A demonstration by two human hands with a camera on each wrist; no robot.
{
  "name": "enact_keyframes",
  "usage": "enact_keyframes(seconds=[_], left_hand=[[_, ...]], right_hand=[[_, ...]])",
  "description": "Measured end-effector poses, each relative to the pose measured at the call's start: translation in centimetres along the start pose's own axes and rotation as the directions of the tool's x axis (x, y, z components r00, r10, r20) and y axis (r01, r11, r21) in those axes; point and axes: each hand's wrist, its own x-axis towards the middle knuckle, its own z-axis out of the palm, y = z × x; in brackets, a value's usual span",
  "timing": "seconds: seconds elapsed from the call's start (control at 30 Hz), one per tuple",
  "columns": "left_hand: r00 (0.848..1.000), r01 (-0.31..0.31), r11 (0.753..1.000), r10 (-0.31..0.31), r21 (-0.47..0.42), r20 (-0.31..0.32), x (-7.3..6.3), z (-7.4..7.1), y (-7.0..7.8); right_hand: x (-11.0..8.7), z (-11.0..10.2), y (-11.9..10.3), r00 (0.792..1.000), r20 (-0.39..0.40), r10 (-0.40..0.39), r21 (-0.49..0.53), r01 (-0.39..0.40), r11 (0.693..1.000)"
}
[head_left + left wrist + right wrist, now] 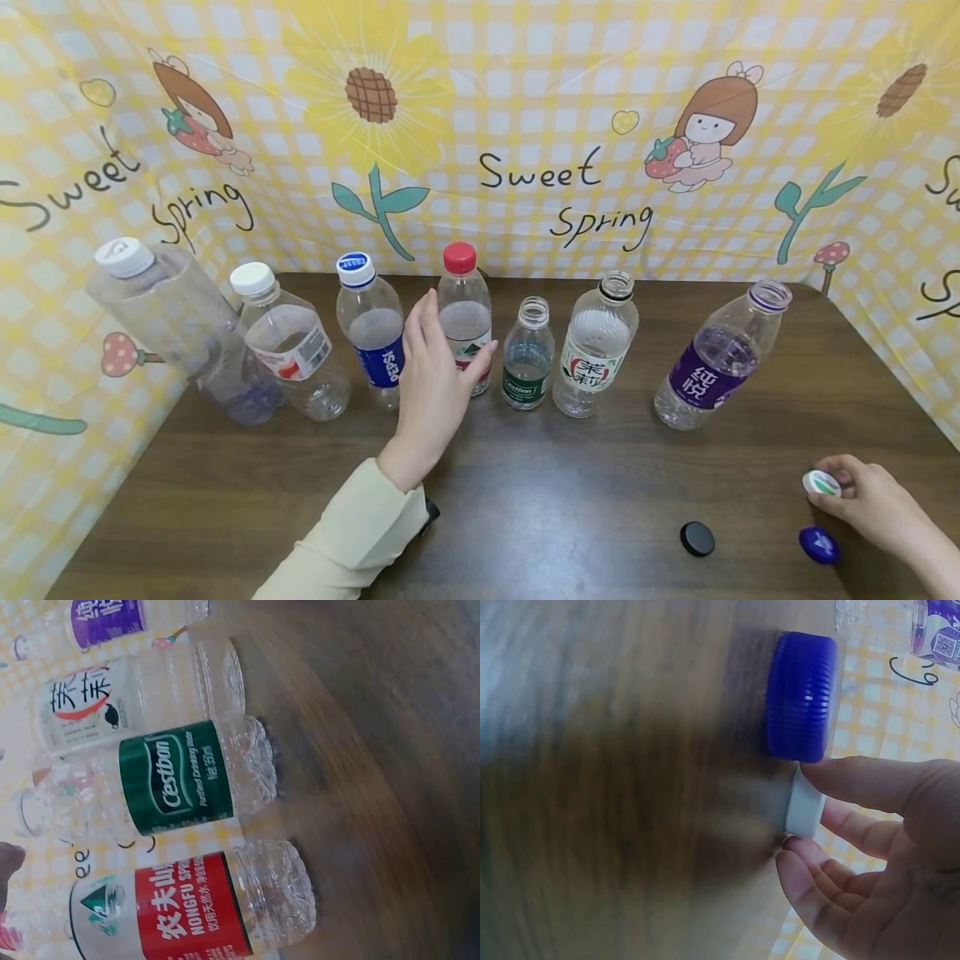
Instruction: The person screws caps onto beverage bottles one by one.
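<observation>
My right hand (877, 502) pinches a white bottle cap (822, 484) with a green mark, thumb on one side and fingers on the other. In the right wrist view the blue cap (802, 697) lies just beyond that thumb. My left hand (435, 387) is raised, fingers extended and thumb apart, in front of the red-capped Nongfu Spring bottle (467, 321) and overlapping the Pepsi bottle (375, 333). Nothing is in its grasp. Right of it stand three uncapped bottles: a small green-labelled Cestbon bottle (527, 367), a white-labelled one (592, 358) and a purple-labelled one (712, 362).
A black cap (697, 539) lies near the table's front right. At the left stand a clear bottle with a white cap (288, 350) and a large, crumpled-looking bottle (180, 325). A yellow checked cloth (510, 100) hangs behind the dark wooden table (525, 492).
</observation>
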Motion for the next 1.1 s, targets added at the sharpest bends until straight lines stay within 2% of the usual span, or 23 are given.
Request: enact_keyframes(seconds=[0.1,0.17,0.27,0.33,0.4,0.43,0.47,0.53,0.63,0.73,0.93,1.1], left_hand=[[0.995,-0.077,0.997,0.078,0.013,-0.063,-0.5,-0.1,0.2],[0.982,-0.152,0.988,0.153,0.015,-0.113,-0.8,0.0,0.4],[0.942,-0.288,0.958,0.284,0.003,-0.178,-1.2,0.1,0.6],[0.915,-0.361,0.932,0.353,-0.009,-0.196,-1.4,0.4,0.7],[0.898,-0.406,0.914,0.396,-0.014,-0.195,-1.6,0.7,0.9],[0.896,-0.414,0.910,0.405,-0.016,-0.182,-1.7,0.9,1.0],[0.899,-0.414,0.910,0.406,-0.018,-0.164,-1.8,1.1,1.0],[0.916,-0.391,0.920,0.385,-0.034,-0.113,-1.9,1.5,1.2],[0.948,-0.318,0.946,0.318,-0.070,-0.018,-2.0,2.0,1.5],[0.965,-0.255,0.963,0.259,-0.084,0.049,-1.9,2.4,1.8],[0.976,-0.183,0.980,0.190,-0.075,0.108,-1.6,3.0,2.2],[0.977,-0.113,0.990,0.126,-0.087,0.172,-1.3,3.6,2.5]], right_hand=[[0.0,0.0,-0.1,1.000,-0.001,-0.006,-0.001,0.006,1.000],[0.0,-0.1,-0.1,1.000,-0.004,-0.008,-0.004,0.008,1.000],[0.0,-0.1,-0.1,1.000,-0.003,-0.005,-0.012,0.005,1.000],[0.0,-0.1,0.0,1.000,-0.002,-0.002,-0.016,0.002,1.000],[0.0,-0.2,0.1,1.000,-0.001,0.004,-0.025,-0.004,1.000],[0.0,-0.2,0.2,1.000,-0.001,0.008,-0.031,-0.008,0.999],[0.0,-0.3,0.2,1.000,-0.004,0.013,-0.037,-0.013,0.999],[-0.1,-0.4,0.2,1.000,-0.007,0.024,-0.042,-0.024,0.999],[-0.1,-0.6,0.1,0.999,-0.008,0.046,-0.042,-0.047,0.998],[-0.2,-0.8,-0.2,0.998,-0.002,0.063,-0.030,-0.063,0.998],[-0.5,-1.5,-1.3,0.998,0.006,0.069,-0.019,-0.068,0.997],[-0.7,-1.8,-2.3,0.999,-0.005,0.054,-0.015,-0.054,0.998]])
